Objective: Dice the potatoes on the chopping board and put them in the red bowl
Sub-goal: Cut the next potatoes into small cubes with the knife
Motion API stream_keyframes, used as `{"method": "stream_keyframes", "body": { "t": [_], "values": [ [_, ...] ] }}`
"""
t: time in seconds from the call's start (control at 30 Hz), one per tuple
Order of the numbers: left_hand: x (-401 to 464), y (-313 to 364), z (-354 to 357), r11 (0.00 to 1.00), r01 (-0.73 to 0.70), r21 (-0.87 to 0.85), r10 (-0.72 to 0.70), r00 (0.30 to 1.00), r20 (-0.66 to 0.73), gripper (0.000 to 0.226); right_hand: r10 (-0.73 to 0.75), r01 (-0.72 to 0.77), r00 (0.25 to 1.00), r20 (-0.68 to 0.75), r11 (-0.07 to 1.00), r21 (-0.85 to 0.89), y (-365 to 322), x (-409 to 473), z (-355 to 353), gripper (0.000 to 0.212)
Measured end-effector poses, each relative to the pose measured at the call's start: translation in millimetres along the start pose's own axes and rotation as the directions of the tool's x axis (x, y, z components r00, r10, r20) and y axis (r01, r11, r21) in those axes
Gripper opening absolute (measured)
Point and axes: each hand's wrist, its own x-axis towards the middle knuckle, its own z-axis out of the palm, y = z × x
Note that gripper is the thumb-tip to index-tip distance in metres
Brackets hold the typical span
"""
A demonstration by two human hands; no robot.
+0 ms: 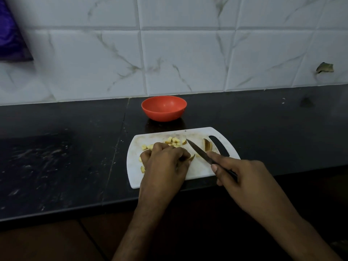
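The left hand curls its fingers over a brown-skinned potato strip, pinning it to the white plastic chopping board for cutting. The right hand grips the dark-handled knife, blade angled beside that strip. Pale, matte potato cubes lie beyond the left knuckles. The glossy round red bowl stands farther back on the dark table, apparently empty.

potato piece mostly under left hand, purple object cropped, blurred
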Motion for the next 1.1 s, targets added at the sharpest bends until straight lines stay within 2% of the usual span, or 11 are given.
{"method": "stream_keyframes", "body": {
  "t": [0.2,0.8,1.1],
  "values": [
    [0.2,-0.3,0.1,1.000,0.007,-0.009,-0.007,1.000,-0.004,0.014,0.036,-0.029,0.995,0.093,0.996,-0.083,-6.2,-4.6,-8.0,0.035],
    [0.5,-0.5,1.1,1.000,0.021,0.010,-0.021,1.000,0.014,0.016,0.005,0.037,0.982,0.190,0.975,-0.217,-22.6,-2.0,-19.8,0.036],
    [0.3,-1.6,2.8,0.999,0.023,0.028,-0.024,1.000,0.006,0.015,0.023,0.039,0.953,0.302,0.980,-0.197,-21.6,7.3,-18.9,0.037]
  ]
}}
